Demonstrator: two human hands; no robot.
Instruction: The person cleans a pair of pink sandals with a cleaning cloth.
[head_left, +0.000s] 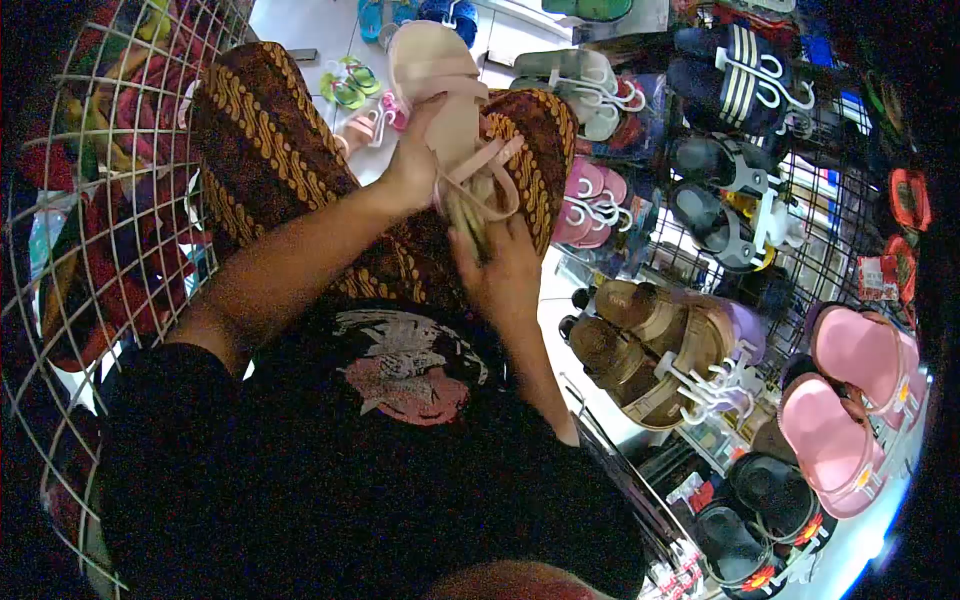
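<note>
A wire rack (pixel 835 250) of brown sandals (pixel 650 350) and pink sandals (pixel 850 400) fills the right, and a wire basket (pixel 90 200) stands at the left. In the middle, both hands hold a beige sandal (pixel 440 70): the left hand (pixel 412 165) grips its side and the right hand (pixel 505 270) clasps its near end.

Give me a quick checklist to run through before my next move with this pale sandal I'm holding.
1. Left hand holding the sandal near its middle: ok.
2. Right hand holding its lower end: ok.
3. Straps free, not tangled: cannot tell.
4. Sandal held over the lap, apart from the rack: ok.
5. Brown sandals by the right arm hanging in place: ok.
</note>
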